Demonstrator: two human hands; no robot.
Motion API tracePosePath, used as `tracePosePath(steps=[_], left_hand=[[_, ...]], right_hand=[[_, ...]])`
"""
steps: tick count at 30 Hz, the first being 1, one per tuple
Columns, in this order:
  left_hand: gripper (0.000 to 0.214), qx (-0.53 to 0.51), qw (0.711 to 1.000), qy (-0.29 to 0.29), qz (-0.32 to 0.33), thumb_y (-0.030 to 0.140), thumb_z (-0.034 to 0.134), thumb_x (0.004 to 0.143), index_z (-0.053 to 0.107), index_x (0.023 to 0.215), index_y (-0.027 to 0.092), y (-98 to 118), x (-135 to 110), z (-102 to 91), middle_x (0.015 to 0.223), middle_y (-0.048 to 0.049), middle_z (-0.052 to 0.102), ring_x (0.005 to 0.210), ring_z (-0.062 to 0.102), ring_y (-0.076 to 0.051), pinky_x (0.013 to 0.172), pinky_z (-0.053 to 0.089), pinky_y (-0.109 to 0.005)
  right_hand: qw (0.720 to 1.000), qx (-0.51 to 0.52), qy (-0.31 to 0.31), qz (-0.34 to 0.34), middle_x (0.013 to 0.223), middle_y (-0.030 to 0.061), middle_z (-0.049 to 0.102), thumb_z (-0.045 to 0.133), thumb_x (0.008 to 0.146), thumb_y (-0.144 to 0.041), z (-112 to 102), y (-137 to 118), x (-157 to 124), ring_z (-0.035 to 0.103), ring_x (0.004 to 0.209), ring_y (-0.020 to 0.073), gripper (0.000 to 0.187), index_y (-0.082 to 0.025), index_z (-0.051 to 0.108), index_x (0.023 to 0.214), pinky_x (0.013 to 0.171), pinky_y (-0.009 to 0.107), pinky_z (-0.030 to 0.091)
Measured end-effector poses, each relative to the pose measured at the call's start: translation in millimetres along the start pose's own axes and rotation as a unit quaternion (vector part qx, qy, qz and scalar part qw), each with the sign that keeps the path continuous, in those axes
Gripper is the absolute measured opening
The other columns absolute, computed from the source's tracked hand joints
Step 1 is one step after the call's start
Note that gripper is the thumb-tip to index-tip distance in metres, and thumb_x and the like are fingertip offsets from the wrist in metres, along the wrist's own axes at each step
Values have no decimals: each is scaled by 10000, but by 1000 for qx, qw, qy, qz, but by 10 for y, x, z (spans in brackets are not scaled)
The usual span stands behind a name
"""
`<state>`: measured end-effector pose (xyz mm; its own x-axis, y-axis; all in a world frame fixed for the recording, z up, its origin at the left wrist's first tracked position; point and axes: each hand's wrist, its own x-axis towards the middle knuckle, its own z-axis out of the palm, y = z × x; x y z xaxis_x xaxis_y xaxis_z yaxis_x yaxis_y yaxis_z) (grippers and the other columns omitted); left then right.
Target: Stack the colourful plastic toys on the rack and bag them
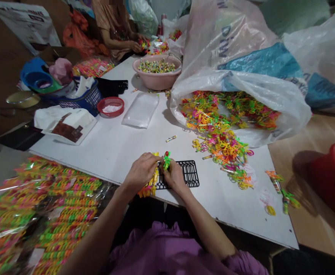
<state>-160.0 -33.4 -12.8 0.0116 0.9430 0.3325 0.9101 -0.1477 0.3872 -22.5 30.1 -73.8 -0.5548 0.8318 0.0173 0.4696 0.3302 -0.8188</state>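
Observation:
A black slotted plastic rack [190, 173] lies near the front edge of the white table. Small yellow and orange plastic toys [155, 175] fill its left end in a row, while the slots at its right end show bare. Over the rack, my right hand [174, 175] is closed on a small green plastic toy [166, 162] with a red tip. My left hand [141, 170] is beside it, above the yellow toys, its fingers bent together and the tips close to the green toy. Whatever those left fingertips pinch is hidden.
A big clear bag [242, 82] spills colourful toys [221, 141] at right. Behind are a pink basin [157, 78], clear plastic sleeves [141, 110], a red basket [110, 107] and a blue basket [90, 95]. Packed toys [55, 202] lie at lower left. Another person [114, 30] works at the far end.

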Motion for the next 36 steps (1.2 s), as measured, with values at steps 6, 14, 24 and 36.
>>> tracePosePath(steps=[6,14,24,36], left_hand=[[206,-2,1000,19,-5,133,459,835,604,972,180,1,11,19,887,-38,669,861,593,-168,804,471,-294],[237,-4,1000,4,-15,134,479,824,596,1026,177,46,-40,38,916,-47,659,889,581,-171,846,454,-306],[195,28,998,0,54,220,438,891,630,902,184,47,-34,87,871,-34,659,845,588,-166,845,442,-322],[234,47,992,15,116,226,399,913,614,1003,197,31,-250,159,919,-27,670,886,598,-157,842,446,-291]], right_hand=[[999,-21,-20,-29,836,29,630,459,801,-181,64,13,-6,579,770,168,169,-193,559,935,685,241,409],[983,-163,-79,-19,923,98,596,446,759,-120,38,-98,-58,573,765,197,265,-141,484,1021,674,283,422],[979,-150,-121,-63,904,80,571,421,785,-97,-18,-66,57,547,802,172,203,-145,493,969,714,271,422],[949,-143,-229,-166,908,49,626,571,793,-212,-482,11,47,567,805,146,179,-152,592,961,699,209,418]])
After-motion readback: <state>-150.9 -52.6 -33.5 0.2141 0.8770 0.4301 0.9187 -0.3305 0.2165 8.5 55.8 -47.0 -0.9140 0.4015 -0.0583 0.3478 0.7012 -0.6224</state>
